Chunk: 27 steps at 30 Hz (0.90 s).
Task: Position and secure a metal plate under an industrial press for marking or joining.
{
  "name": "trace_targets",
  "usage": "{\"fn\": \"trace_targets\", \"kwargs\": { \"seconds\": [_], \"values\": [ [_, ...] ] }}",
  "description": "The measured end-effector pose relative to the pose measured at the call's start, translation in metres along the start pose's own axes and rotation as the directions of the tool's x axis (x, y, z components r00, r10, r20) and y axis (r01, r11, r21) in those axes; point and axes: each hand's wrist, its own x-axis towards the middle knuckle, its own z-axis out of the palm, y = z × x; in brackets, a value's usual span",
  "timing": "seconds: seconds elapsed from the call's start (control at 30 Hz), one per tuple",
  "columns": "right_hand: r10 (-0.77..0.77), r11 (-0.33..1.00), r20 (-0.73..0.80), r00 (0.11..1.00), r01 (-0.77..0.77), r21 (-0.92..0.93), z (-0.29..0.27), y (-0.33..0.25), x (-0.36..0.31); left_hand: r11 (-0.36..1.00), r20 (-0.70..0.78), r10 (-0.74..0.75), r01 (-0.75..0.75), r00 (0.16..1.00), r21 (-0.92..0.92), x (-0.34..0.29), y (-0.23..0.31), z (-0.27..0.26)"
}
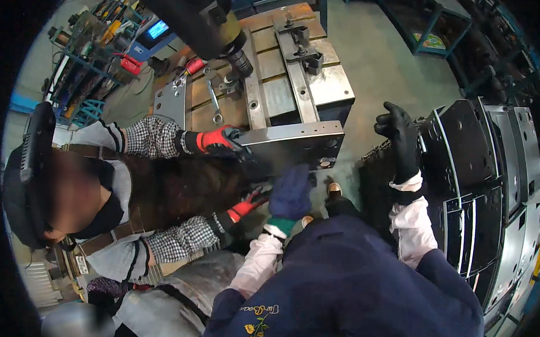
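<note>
My left hand, in a blue knitted glove with a green cuff, is just below a dark metal panel with a bright bent top edge and small holes. It is smeared by motion, so I cannot tell its grip or whether it touches the panel. My right hand, in a black glove, is raised at the right with its fingers apart and nothing in it. Near it stand several dark metal panels. A co-worker's red-and-black glove is at the panel's left end; their other glove is lower down.
Beyond the panel stands a slotted machine table with clamps and a wrench. A machine head hangs over it. Another person is at the lower left. Blue-framed shelving stands at the back right.
</note>
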Motion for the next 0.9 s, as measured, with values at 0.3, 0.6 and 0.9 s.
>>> {"fn": "trace_targets", "kwargs": {
  "seconds": [0.3, 0.6, 0.9],
  "values": [
    [0.084, 0.996, 0.165, 0.983, -0.079, -0.033, 0.040, 0.020, -0.028, 0.918, -0.044, -0.384, 0.387, 0.922, 0.085, -0.139, -0.036, -0.030],
    [0.304, 0.950, 0.238, 0.923, -0.311, -0.009, 0.041, 0.052, -0.033, 0.871, 0.028, -0.488, 0.484, 0.873, 0.082, -0.163, -0.042, -0.026],
    [0.366, 0.929, 0.446, 0.817, -0.350, -0.121, 0.054, 0.082, -0.031, 0.834, 0.105, -0.552, 0.546, 0.827, 0.080, -0.163, -0.045, -0.002]
  ]
}}
